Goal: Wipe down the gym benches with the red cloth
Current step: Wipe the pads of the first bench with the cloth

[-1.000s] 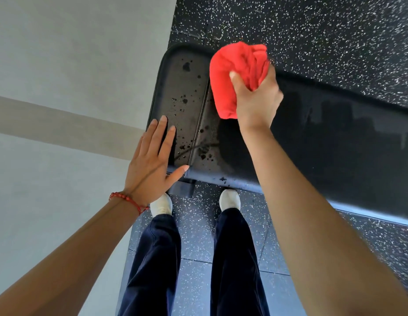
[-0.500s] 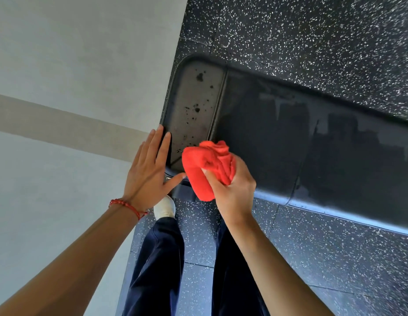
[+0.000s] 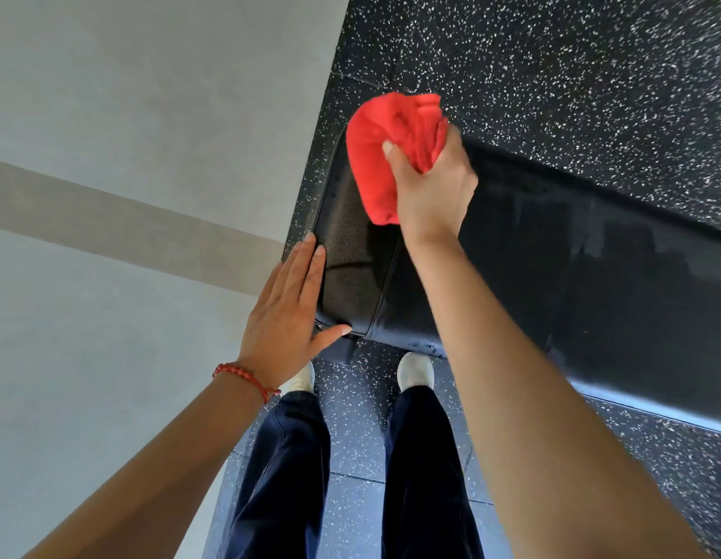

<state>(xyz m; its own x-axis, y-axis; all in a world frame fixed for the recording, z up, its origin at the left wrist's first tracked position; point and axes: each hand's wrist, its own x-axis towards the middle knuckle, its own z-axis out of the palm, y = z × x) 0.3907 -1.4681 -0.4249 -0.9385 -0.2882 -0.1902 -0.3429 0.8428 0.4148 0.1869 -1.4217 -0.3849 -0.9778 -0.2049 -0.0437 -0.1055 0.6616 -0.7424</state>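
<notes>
Right hand: the right hand (image 3: 433, 191) grasps a bunched red cloth (image 3: 385, 151), thumb laid across the front of the fabric and the other fingers curled round its right side.
Red cloth: it lies crumpled in a wad against the far edge of the bench's short end section, close to the seam between the two pads; its lower flap hangs flat on the pad while the gathered folds stick up past the fingers.
Left hand: the left hand (image 3: 288, 316) lies flat and released, fingers straight and together, on the near left corner of the bench, with the thumb spread out along the near edge.
Bracelet: a red beaded bracelet (image 3: 246, 375) circles the left wrist.
Gym bench: the black padded gym bench (image 3: 592, 276) runs from the left end away to the right edge of the view; the small end pad looks matte with a faint streak across it, and the long pad is glossy and reflective.
Floor: black speckled rubber flooring (image 3: 552, 54) surrounds the bench.
Wall: a pale grey wall (image 3: 129, 115) with a beige band stands just beside the bench's left end.
Person: dark navy trousers (image 3: 286, 478) and two white shoes (image 3: 415, 371) show below the bench's near edge, toes just under it.
</notes>
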